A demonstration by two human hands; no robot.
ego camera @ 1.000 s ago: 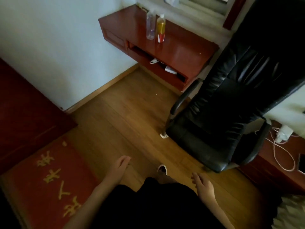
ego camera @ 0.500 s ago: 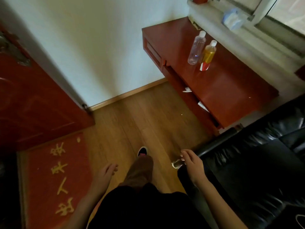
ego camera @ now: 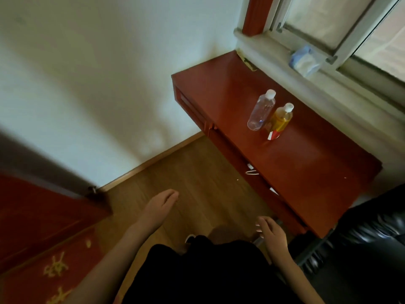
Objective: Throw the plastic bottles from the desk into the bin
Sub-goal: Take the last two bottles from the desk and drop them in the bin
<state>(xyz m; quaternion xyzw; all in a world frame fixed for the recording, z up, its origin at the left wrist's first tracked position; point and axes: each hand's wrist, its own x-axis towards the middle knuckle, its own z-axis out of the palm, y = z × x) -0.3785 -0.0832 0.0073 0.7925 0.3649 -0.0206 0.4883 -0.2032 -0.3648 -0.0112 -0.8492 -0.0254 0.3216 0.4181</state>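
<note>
Two plastic bottles stand side by side on the red-brown desk (ego camera: 306, 163) under the window. One is a clear bottle (ego camera: 260, 110) with a white cap. Right of it is a bottle of yellow liquid (ego camera: 280, 120) with a red and white label. My left hand (ego camera: 160, 207) hangs over the wooden floor, fingers loosely together, holding nothing. Near the desk's front corner my right hand (ego camera: 270, 231) is low with its fingers slightly apart, also holding nothing. Both hands are well short of the bottles. No bin is in view.
A black leather chair (ego camera: 368, 244) stands at the lower right against the desk's end. A red door (ego camera: 43, 216) and a red mat (ego camera: 54, 273) with yellow characters are at the left. A blue packet (ego camera: 303, 60) lies on the windowsill. Small items sit in the desk's open shelf.
The view has moved closer to the desk, so the bottles appear larger and nearer. My left hand has swung forward and up; my right hand has left the chair's armrest.
</note>
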